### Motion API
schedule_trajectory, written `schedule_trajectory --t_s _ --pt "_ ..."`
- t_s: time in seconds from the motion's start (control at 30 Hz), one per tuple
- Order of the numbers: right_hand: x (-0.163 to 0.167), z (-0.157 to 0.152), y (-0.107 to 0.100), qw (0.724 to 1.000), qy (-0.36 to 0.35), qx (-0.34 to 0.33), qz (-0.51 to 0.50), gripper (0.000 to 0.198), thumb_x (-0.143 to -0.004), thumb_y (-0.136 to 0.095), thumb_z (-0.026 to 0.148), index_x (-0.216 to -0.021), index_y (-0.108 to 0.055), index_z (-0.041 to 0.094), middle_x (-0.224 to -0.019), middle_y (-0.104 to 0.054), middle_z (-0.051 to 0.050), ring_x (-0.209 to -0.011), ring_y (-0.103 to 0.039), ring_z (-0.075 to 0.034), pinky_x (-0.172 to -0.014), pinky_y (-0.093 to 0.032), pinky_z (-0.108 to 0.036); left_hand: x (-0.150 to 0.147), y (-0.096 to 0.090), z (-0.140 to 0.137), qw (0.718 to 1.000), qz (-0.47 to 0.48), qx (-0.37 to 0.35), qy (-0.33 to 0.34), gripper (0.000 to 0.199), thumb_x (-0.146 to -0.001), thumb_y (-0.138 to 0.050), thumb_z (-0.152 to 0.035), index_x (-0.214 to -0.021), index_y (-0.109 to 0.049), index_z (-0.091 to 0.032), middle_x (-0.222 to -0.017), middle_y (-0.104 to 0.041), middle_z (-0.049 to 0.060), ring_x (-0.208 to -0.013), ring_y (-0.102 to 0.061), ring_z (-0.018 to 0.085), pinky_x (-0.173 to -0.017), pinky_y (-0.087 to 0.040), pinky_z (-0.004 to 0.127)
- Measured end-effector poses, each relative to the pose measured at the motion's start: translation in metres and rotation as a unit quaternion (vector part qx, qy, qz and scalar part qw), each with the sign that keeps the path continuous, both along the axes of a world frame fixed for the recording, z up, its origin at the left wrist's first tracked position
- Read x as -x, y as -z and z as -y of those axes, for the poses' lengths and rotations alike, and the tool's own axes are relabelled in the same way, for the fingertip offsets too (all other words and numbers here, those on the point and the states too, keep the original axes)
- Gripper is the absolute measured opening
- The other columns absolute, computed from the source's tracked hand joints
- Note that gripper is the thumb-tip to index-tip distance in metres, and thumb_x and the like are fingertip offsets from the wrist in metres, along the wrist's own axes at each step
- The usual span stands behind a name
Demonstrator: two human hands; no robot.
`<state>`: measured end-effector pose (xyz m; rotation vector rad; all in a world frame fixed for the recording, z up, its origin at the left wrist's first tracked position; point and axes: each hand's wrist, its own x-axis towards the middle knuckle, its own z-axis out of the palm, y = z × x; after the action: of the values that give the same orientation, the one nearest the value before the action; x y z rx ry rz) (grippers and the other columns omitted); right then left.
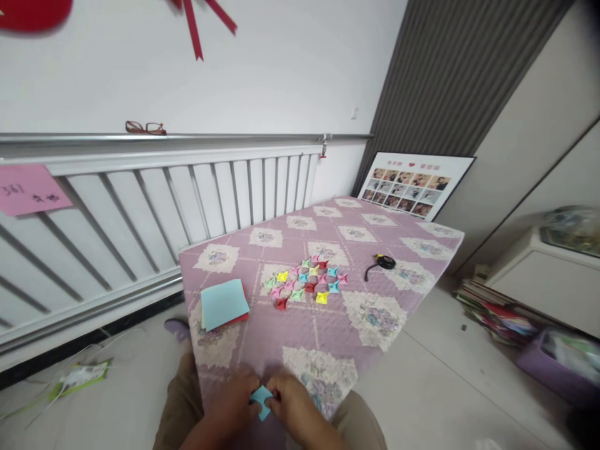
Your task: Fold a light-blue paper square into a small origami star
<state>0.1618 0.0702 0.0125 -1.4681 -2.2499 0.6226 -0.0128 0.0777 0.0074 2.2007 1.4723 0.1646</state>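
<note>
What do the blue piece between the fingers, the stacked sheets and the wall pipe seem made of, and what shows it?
Blue piece: probably matte paper; thin, with straight edges. Stacked sheets: likely matte paper or card; flat, crisp-edged. Wall pipe: seemingly metal; silvery sheen, though paint could look similar.

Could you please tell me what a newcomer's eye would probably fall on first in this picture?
Probably the cluster of small, brightly coloured folded paper pieces near the middle of the flowered tablecloth. Next might come the small light-blue paper held between the left hand and right hand at the near edge. The red decoration also stands out against the white wall, at top left.
</note>
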Motion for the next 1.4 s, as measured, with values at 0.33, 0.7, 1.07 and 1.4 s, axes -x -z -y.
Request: schedule_trajectory --t_s 0.33,0.7,1.07,1.4 --pt "-0.004 -0.001 -0.003 0.991 -0.060 -0.116 0.031 0.013 -0.081 -0.054 0.008 -0.078 -0.059 0.021 -0.080 -0.057 0.000 -0.081 -0.050 -0.017 -0.077 -0.036 -0.029 0.001 -0.002 0.021 0.967 -0.055 -0.249 0.019 0.014 -0.089 -0.048 -0.015 -0.079 -0.057 -0.019 -0.081 -0.057 0.002 -0.078 -0.051 0.018 -0.070 -0.038 0.030" --pt "-0.009 0.021 0.018 0.986 -0.067 -0.141 0.061 0.012 -0.084 -0.056 0.014 -0.078 -0.061 0.023 -0.081 -0.059 0.001 -0.079 -0.051 -0.015 -0.076 -0.037 -0.028 0.001 0.010 0.056 0.967 -0.058 -0.248 0.001 0.011 -0.090 -0.052 -0.019 -0.083 -0.060 -0.022 -0.082 -0.057 0.001 -0.079 -0.051 0.018 -0.073 -0.037 0.032" --pt "-0.015 0.021 0.021 0.995 -0.029 -0.099 0.007 0.011 -0.079 -0.060 0.012 -0.075 -0.061 0.022 -0.085 -0.061 -0.001 -0.083 -0.053 -0.017 -0.080 -0.037 -0.031 -0.003 0.004 0.063 0.978 0.056 -0.159 -0.124 0.014 -0.084 -0.053 -0.015 -0.075 -0.061 -0.020 -0.084 -0.061 0.002 -0.084 -0.052 0.019 -0.078 -0.038 0.035" --pt "-0.013 0.021 0.006 0.998 0.011 -0.040 0.038 0.012 -0.086 -0.058 0.027 -0.076 -0.064 0.027 -0.084 -0.062 0.001 -0.084 -0.052 -0.018 -0.082 -0.032 -0.035 -0.003 0.000 0.059 0.975 0.057 -0.116 -0.179 0.014 -0.085 -0.055 -0.022 -0.072 -0.060 -0.021 -0.082 -0.060 0.002 -0.085 -0.050 0.021 -0.081 -0.036 0.039"
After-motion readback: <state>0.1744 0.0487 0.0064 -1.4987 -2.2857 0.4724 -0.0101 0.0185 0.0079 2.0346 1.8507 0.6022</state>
